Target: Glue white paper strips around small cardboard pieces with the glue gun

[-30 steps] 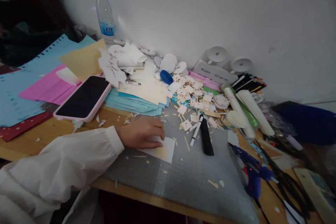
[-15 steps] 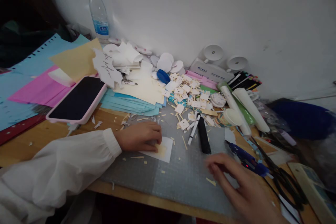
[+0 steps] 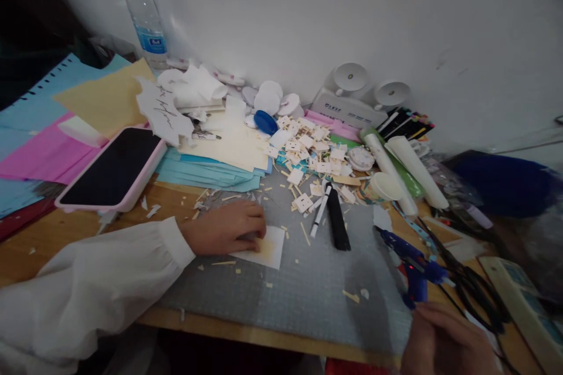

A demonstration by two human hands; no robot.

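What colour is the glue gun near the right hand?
The glue gun is blue; the head view shows it plainly.

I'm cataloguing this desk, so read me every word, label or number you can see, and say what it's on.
No text here reads clearly.
bottle: blue label with white print, too blurred to read.
white device: a line of blue print, too small to read.
torn paper: black handwriting, illegible.

Left hand (image 3: 226, 227) palm down, fingers loosely bent, forearm reaching rightward, right hand (image 3: 448, 343) low, partly cropped, grip unclear
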